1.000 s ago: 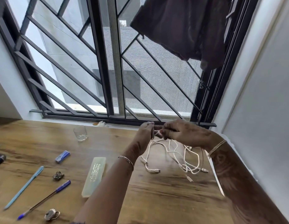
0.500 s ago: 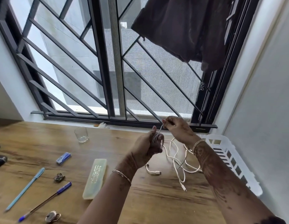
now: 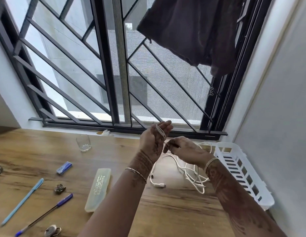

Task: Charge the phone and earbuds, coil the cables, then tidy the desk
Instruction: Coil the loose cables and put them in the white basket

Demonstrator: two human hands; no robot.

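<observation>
A white cable [image 3: 188, 171] lies in loose tangled loops on the wooden desk [image 3: 166, 211], one plug end [image 3: 161, 185] resting flat. My left hand [image 3: 153, 139] is raised, palm up, with a few turns of the cable wound around its fingers. Just right of it and slightly lower, my right hand [image 3: 181, 149] pinches the strand that runs from those turns down to the loops. No phone or earbuds are visible.
A white slatted plastic basket [image 3: 243, 170] stands by the right wall. On the desk's left lie a glass tumbler [image 3: 83, 143], a translucent yellow case [image 3: 98, 189], a blue eraser [image 3: 64, 167], two pens [image 3: 22, 201], a small clip [image 3: 59, 189] and a metal ring piece [image 3: 52, 230].
My left hand turned palm up and opened its fingers with cable turns around them. My right hand dropped from above the left hand to beside it, drawing cable along.
</observation>
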